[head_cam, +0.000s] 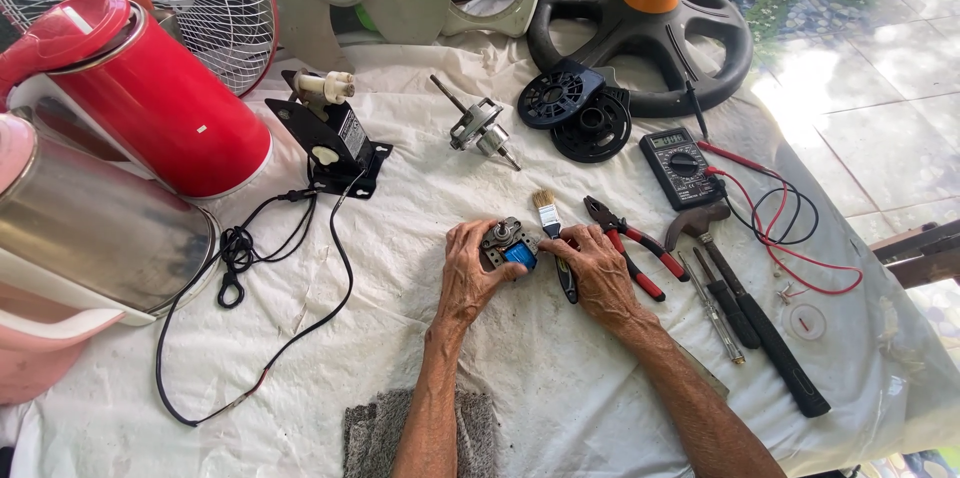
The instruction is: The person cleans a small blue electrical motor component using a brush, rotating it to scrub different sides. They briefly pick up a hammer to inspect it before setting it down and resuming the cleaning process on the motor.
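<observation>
While both hands pinch it from either side, the small motor (510, 246) sits on the cloth-covered tabletop (560, 378), right in the middle.

Left hand (468, 273) has fingers curled round the motor's left edge, right hand (598, 273) grips the side with the blue part and lies over the dark handle of a paintbrush (551, 228). Red-handled pliers (630, 243) are just beside the right hand, multimeter (680, 166) a bit further back, red kettle (150, 98) way off left.
</observation>
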